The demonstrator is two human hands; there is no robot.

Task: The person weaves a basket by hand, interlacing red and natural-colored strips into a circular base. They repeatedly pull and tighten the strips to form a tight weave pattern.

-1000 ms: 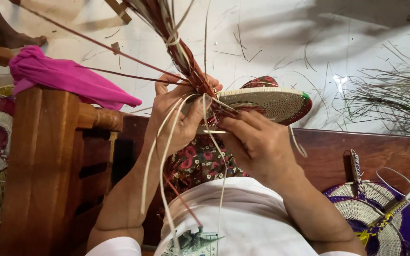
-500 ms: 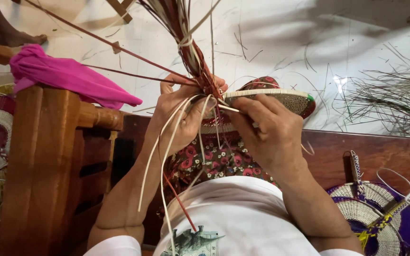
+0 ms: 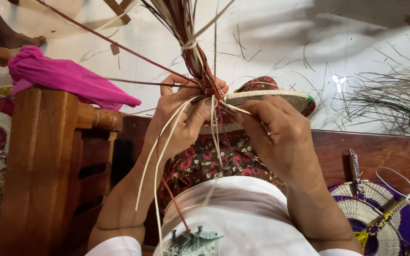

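A flat round woven basket piece point(image 3: 281, 98), pale with a red and green rim, is held edge-on over my lap. My left hand point(image 3: 182, 118) grips its near edge together with a tied bundle of red and pale reeds point(image 3: 191, 45) that rises upward. My right hand point(image 3: 278, 137) pinches a pale strand point(image 3: 236, 108) at the basket's edge, close to the left thumb. Long pale strands point(image 3: 155, 161) and a thin red one hang down over my left forearm. A ring shows on my right hand.
A wooden armrest point(image 3: 43, 161) with a pink cloth point(image 3: 62, 78) stands at left. A purple and white woven basket point(image 3: 376, 218) lies at lower right. Loose dark grass point(image 3: 395, 95) lies on the white tiled floor. A person's bare foot point(image 3: 5, 35) is at top left.
My right hand has shifted left along the basket's edge toward the left thumb, pulling the pale strand in. The reed bundle leans slightly more upright.
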